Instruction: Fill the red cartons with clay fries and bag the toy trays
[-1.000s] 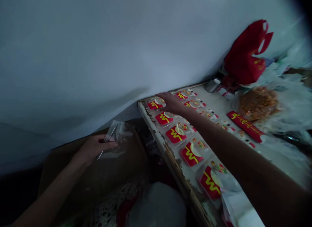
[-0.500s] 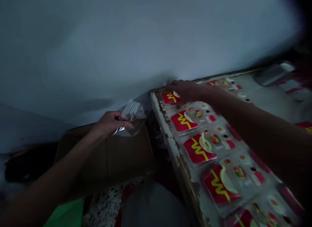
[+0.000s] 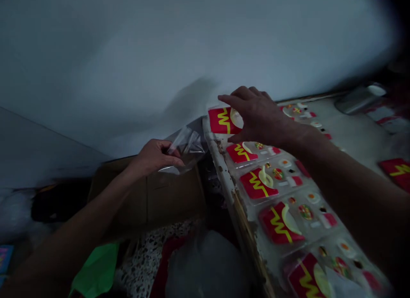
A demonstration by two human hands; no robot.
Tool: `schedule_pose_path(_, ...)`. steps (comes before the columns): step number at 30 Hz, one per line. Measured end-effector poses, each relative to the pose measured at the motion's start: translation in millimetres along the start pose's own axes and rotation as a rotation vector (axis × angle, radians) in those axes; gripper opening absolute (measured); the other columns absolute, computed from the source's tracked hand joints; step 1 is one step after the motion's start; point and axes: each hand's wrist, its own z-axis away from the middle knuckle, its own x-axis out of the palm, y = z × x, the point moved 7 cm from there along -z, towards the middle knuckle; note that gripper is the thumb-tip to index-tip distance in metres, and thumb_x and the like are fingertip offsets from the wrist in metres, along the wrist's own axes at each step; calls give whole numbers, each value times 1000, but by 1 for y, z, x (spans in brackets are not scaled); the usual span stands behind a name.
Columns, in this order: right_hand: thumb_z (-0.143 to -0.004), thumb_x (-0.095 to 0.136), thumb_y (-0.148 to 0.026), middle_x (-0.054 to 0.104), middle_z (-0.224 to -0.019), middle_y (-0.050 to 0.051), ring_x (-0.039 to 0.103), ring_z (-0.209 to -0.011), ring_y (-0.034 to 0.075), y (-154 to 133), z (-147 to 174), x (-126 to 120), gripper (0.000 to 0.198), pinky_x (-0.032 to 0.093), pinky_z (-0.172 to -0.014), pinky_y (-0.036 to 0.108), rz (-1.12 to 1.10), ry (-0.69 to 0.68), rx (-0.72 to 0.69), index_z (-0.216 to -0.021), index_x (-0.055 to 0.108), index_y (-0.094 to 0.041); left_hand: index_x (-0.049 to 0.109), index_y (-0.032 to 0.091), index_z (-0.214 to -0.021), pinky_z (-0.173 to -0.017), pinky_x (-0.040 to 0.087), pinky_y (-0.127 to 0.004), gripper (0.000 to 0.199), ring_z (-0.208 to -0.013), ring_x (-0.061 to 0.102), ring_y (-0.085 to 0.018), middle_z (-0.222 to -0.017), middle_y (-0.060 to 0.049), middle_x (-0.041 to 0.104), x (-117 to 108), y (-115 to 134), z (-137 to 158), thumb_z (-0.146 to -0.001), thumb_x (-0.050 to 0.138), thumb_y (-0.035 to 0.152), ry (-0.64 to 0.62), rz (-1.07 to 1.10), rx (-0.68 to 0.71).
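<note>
My left hand pinches a clear plastic bag between thumb and fingers, beside the table's corner. My right hand spans a clear pack with a red card printed with a yellow zigzag, thumb at the near side and fingers at the far side. That pack's left end points toward the bag; its rest is hidden by the hand. Below it, several similar clear packs lie in a row along the table, each with a red card and small toy-like food pieces.
The worn table edge runs toward me, against a pale wall. An open cardboard box stands left of it. Lower down are a grey rounded bundle and a green sheet. A metallic cylinder lies at far right.
My right hand has risen with the end pack, lifting it off the table. My left hand has moved right with the bag, nearer the table corner. The view has shifted slightly.
</note>
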Motion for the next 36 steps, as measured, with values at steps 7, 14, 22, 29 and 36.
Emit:
schedule_pose_path(7, -70, 82, -62, 53, -138, 16, 47, -124, 43, -55, 55, -33, 101, 37, -103, 61, 146, 94, 105, -152, 38, -22, 75, 20, -71, -53, 41, -25, 25, -57, 58, -15, -65, -3, 68, 16, 31, 34, -57, 89, 34, -212, 3, 66)
schedule_pose_path(14, -77, 75, -62, 52, -136, 19, 47, -120, 41, -93, 107, -57, 95, 39, -99, 57, 224, 96, 206, -153, 37, -18, 74, 20, -71, -55, 41, -25, 23, -58, 57, -14, -65, -1, 67, 33, 55, 62, -58, 85, 36, -287, -107, 103)
schedule_pose_path(22, -69, 85, -51, 56, -133, 17, 50, -118, 38, -108, 162, -57, 97, 40, -98, 51, 131, -36, 250, -149, 44, -18, 68, 21, -66, -54, 37, -25, 34, -53, 48, -12, -58, 2, 58, 60, 71, 71, -71, 76, 54, -410, -127, 152)
schedule_pose_path(29, -63, 88, -51, 59, -131, 13, 53, -116, 34, -104, 215, -45, 96, 41, -101, 49, -17, -184, 217, -146, 50, -20, 70, 20, -66, -55, 42, -26, 39, -55, 52, -13, -64, -1, 65, 109, 67, 70, -61, 83, 57, -638, -60, -50)
schedule_pose_path(36, -59, 90, -46, 58, -132, 14, 50, -120, 37, -110, 238, -37, 98, 40, -102, 51, -4, -172, 288, -145, 51, -19, 75, 21, -77, -62, 45, -25, 31, -66, 60, -15, -74, -1, 71, 142, 94, 74, -64, 82, 49, -695, -185, 151)
